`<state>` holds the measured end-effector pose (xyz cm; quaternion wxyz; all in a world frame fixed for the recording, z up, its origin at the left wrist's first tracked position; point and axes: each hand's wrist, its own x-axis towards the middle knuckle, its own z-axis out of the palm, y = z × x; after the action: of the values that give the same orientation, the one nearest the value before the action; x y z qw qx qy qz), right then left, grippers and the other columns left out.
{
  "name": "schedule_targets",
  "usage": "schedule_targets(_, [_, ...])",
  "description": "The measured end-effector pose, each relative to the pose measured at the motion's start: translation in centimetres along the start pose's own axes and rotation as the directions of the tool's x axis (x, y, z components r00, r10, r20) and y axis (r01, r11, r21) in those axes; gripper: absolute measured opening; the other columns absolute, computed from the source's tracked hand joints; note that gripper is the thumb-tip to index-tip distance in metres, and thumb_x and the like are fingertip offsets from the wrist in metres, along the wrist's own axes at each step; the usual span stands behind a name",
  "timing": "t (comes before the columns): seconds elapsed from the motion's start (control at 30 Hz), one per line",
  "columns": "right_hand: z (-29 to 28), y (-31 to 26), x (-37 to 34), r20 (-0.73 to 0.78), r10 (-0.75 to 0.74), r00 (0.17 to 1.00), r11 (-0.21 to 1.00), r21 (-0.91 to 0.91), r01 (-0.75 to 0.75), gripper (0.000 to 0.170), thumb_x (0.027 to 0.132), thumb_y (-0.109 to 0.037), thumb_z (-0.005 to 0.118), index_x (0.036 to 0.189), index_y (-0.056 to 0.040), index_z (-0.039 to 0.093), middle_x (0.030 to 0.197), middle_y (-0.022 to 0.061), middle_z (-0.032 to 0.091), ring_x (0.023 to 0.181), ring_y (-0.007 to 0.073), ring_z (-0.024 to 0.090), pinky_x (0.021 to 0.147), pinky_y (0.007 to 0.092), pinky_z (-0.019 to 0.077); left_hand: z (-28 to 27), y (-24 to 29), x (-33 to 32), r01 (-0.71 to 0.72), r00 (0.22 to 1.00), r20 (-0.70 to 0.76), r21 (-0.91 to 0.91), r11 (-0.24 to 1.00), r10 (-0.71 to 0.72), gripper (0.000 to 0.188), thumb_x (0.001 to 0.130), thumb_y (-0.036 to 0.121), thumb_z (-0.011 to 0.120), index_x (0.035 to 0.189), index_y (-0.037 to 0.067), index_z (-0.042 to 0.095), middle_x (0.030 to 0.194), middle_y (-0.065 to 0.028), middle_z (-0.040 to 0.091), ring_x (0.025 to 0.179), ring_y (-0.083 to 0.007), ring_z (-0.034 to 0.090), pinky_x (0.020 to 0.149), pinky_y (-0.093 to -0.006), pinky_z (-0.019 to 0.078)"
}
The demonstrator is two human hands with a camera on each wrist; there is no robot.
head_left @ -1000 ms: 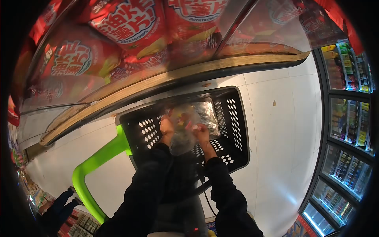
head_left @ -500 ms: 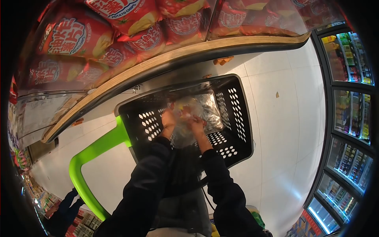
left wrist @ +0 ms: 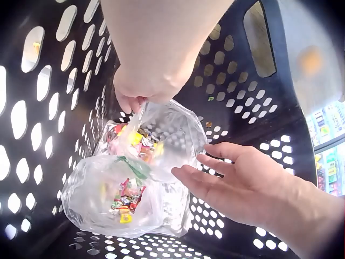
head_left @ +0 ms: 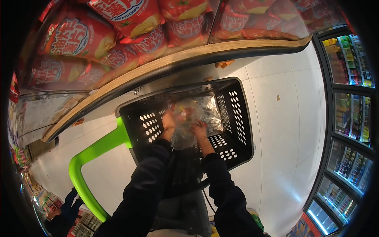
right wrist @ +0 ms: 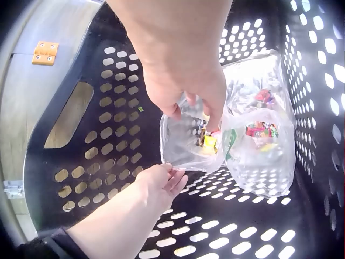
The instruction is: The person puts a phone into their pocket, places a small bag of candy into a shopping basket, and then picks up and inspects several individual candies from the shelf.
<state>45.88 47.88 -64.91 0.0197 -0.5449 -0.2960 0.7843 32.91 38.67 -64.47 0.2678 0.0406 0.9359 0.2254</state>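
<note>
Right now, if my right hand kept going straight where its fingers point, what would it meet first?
Your right hand would likely meet the clear bag just ahead of it in the left wrist view; depth is unclear, so they may already touch.

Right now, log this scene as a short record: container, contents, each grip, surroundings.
Container: black perforated basket, green handle
Contents: clear plastic bag with small colourful wrapped pieces; another clear bag beside it, also holding some; green strip between them
Left grip: pinches the first bag's rim
Right grip: fingers loosely extended at that bag's open mouth
Surroundings: red potato chip packets; lit display cabinets at the head view's right
</note>
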Motion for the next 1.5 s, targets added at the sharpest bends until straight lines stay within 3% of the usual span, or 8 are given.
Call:
schedule_targets(0.17, [-0.9, -0.8, -2.2, -0.007, -0.009, 1.0, 0.997, 0.072, 0.009, 0.042, 0.074, -0.005, 0.059, 0.112, -0.0084, 0.043, 0.093, 0.0073, 0.053, 0.077, 0.0199, 0.054, 0.067, 0.036, 0.0491, -1.3, 1.2, -2.0, -0.146, 0.989, -0.012, 0.149, 0.978, 0.15, 0.068, 0.065, 0.046, 0.067, 0.12, 0.012, 0.047, 0.099, -0.0185, 0.058, 0.084, -0.0319, 0.061, 0.067, -0.0394, 0.0493])
schedule_targets(0.27, [-0.6, -3.0, -5.6, -0.055, 0.008, 0.998, 0.998, 0.063, -0.005, 0.033, 0.076, -0.006, 0.058, 0.107, -0.0097, 0.046, 0.093, 0.0056, 0.053, 0.077, 0.0195, 0.055, 0.068, 0.0356, 0.0485, -3.3, 3.6, -3.4, -0.006, 0.994, 0.111, 0.239, 0.971, -0.021, 0.077, 0.064, 0.047, 0.068, 0.128, 0.018, 0.04, 0.105, -0.0156, 0.055, 0.088, -0.0288, 0.06, 0.069, -0.038, 0.049])
schedule_targets(0.4, [-0.9, -5.8, -10.1, -0.038, 0.001, 0.999, 0.993, 0.119, 0.004, 0.026, 0.079, -0.008, 0.055, 0.104, -0.0112, 0.048, 0.094, 0.0036, 0.054, 0.08, 0.0202, 0.057, 0.068, 0.0347, 0.0475, -8.2, 8.0, -6.8, 0.044, 0.992, 0.113, 0.092, 0.995, -0.054, 0.069, 0.069, 0.044, 0.064, 0.128, 0.016, 0.039, 0.111, -0.0153, 0.054, 0.096, -0.0293, 0.057, 0.073, -0.0401, 0.0479])
schedule_targets(0.5, [-0.6, -8.4, -13.7, -0.004, -0.028, 1.0, 0.994, 0.102, 0.028, 0.025, 0.079, -0.009, 0.054, 0.103, -0.0105, 0.047, 0.095, 0.004, 0.054, 0.083, 0.0217, 0.058, 0.067, 0.0354, 0.0475, -9.2, 9.4, -8.5, -0.05, 0.993, -0.1, 0.104, 0.993, 0.06, 0.029, 0.072, 0.029, 0.061, 0.089, 0.007, 0.052, 0.092, -0.0148, 0.061, 0.085, -0.032, 0.06, 0.069, -0.0408, 0.0475])
schedule_targets(0.63, [-1.0, -10.4, -16.8, 0.036, 0.007, 0.999, 0.979, 0.202, -0.014, 0.033, 0.078, -0.009, 0.055, 0.11, -0.0093, 0.044, 0.095, 0.0081, 0.055, 0.083, 0.0246, 0.058, 0.067, 0.0378, 0.0486, -14.8, 13.9, -11.8, -0.011, 0.997, 0.081, 0.073, 0.997, 0.005, 0.045, 0.073, 0.034, 0.061, 0.107, 0.007, 0.052, 0.107, -0.0163, 0.056, 0.098, -0.0331, 0.055, 0.078, -0.0423, 0.0455])
schedule_targets(0.9, [-0.5, -16.6, -24.3, 0.189, -0.017, 0.982, 0.978, 0.206, -0.023, 0.046, 0.073, -0.005, 0.058, 0.116, -0.0068, 0.041, 0.096, 0.0099, 0.05, 0.088, 0.0267, 0.055, 0.071, 0.0357, 0.0498, -23.7, 19.7, -18.4, -0.176, 0.982, 0.057, -0.092, 0.98, 0.182, 0.028, 0.072, 0.022, 0.055, 0.097, 0.007, 0.053, 0.099, -0.0156, 0.059, 0.095, -0.032, 0.056, 0.079, -0.0403, 0.045])
schedule_targets(1.13, [-0.2, -19.0, -27.8, 0.359, -0.084, 0.929, 0.971, 0.239, -0.005, 0.033, 0.083, -0.016, 0.053, 0.113, -0.0074, 0.043, 0.107, 0.0141, 0.049, 0.099, 0.0292, 0.05, 0.086, 0.0385, 0.0445, -30.4, 25.2, -24.2, -0.407, 0.911, -0.053, -0.266, 0.874, 0.409, 0.027, 0.073, 0.021, 0.06, 0.096, 0.008, 0.054, 0.083, -0.0056, 0.062, 0.079, -0.0221, 0.061, 0.07, -0.0339, 0.0472])
schedule_targets(1.5, [3.6, -22.2, -33.5, 0.368, 0.003, 0.93, 0.968, 0.231, -0.094, 0.03, 0.083, -0.014, 0.053, 0.111, -0.0045, 0.045, 0.113, 0.0182, 0.048, 0.101, 0.0318, 0.052, 0.087, 0.0386, 0.0449, -39.2, 21.6, -30.0, -0.38, 0.888, -0.052, -0.642, 0.666, 0.457, 0.022, 0.08, 0.008, 0.058, 0.099, 0.001, 0.051, 0.086, -0.0078, 0.06, 0.075, -0.0129, 0.059, 0.065, -0.0253, 0.0473])
